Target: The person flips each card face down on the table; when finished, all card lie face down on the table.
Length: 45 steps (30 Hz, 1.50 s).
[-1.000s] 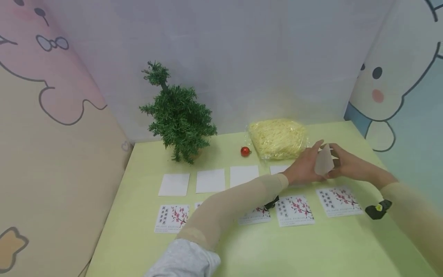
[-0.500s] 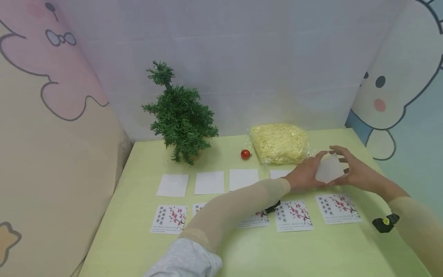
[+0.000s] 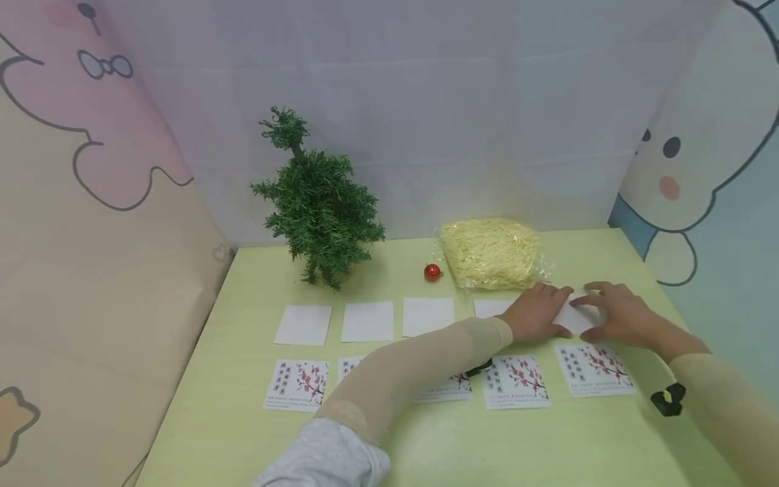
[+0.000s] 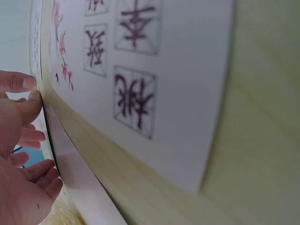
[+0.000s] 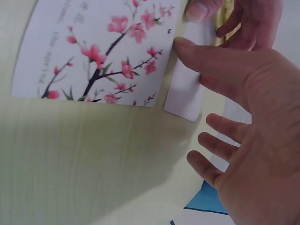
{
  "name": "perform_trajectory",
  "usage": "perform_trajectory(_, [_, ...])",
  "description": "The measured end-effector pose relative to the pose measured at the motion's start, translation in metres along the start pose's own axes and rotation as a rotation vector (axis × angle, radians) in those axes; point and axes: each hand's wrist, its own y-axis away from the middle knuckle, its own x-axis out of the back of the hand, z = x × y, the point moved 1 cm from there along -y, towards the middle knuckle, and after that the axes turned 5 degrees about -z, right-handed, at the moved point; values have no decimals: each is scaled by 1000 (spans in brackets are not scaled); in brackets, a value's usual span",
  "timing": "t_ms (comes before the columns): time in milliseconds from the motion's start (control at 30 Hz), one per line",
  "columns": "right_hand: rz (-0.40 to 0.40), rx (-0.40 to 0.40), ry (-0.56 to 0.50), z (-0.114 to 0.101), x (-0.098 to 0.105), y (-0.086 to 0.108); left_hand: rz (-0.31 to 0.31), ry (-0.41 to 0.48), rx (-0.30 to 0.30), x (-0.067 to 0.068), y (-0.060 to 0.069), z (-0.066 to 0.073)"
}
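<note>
A white square card (image 3: 578, 316) lies at the back row's right end, flat or nearly flat on the table. My left hand (image 3: 537, 312) holds its left side, with thumb at the near edge and fingers at the far edge. On the other side my right hand (image 3: 623, 316) holds it between thumb and index finger. In the right wrist view the right hand (image 5: 253, 89) has its other fingers spread off the white card (image 5: 185, 96). Just in front lies a card printed with pink blossoms and Chinese characters (image 3: 595, 370). The left hand (image 4: 23, 187) shows partly in the left wrist view.
More blank white cards (image 3: 368, 321) and printed blossom cards (image 3: 516, 382) form two rows. Behind them stand a small green artificial tree (image 3: 319, 210), a red ball ornament (image 3: 433, 272) and a clear bag of yellow shredded filler (image 3: 493, 253). Walls close in the table (image 3: 517, 446).
The white card has gone from upright, through tilted, down to the table between both hands. Both hands have lowered with it. The other cards, tree, ornament and bag stay in place.
</note>
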Motion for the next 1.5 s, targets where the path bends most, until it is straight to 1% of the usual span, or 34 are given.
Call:
perform_trajectory(200, [24, 44, 25, 2, -2, 0, 10, -30, -17, -3, 0, 2])
perform_trajectory(267, [20, 31, 23, 0, -2, 0, 24, -27, -30, -3, 1, 1])
perform_trajectory(333, [16, 8, 16, -5, -1, -1, 39, -8, -48, -1, 5, -1])
perform_trajectory(400, [22, -6, 2, -12, 0, -2, 56, 22, -71, 5, 13, -4])
perform_trajectory(467, [42, 4, -10, -25, 3, -4, 74, 50, -96, 11, 24, -9])
perform_trajectory(567, [69, 56, -28, -51, 8, -6, 95, 82, -135, 24, 50, -21])
perform_trajectory(667, [76, 113, -43, -84, 13, -9, 120, 111, -171, 41, 86, -37])
perform_trajectory(767, [74, 180, -49, -122, 13, -15, 159, 156, -193, 58, 129, -59])
perform_trajectory(833, [70, 228, -40, -148, 9, -21, 194, 206, -202, 67, 159, -77])
perform_trajectory(900, [60, 284, -31, -174, 2, -27, 215, 255, -203, 73, 188, -98])
perform_trajectory(967, [33, 321, -22, -199, -4, -34, 216, 307, -190, 76, 218, -121])
perform_trajectory(1000, [21, 339, -19, -211, -8, -38, 206, 331, -173, 77, 233, -133])
perform_trajectory(1067, [-12, 372, -11, -236, -14, -45, 167, 359, -105, 77, 266, -156])
perform_trajectory(1167, [-51, 422, 0, -270, -26, -57, 84, 366, 40, 74, 318, -184])
perform_trajectory(1233, [-60, 465, 19, -292, -34, -66, 29, 334, 137, 68, 352, -198])
perform_trajectory(1300, [-58, 508, 41, -313, -43, -75, -16, 276, 214, 60, 382, -207])
perform_trajectory(1400, [-61, 558, 83, -343, -55, -86, -53, 180, 294, 44, 416, -216])
perform_trajectory(1467, [-66, 584, 105, -360, -63, -92, -64, 128, 340, 32, 433, -220])
perform_trajectory(1500, [-68, 597, 118, -368, -68, -96, -63, 118, 359, 26, 439, -222])
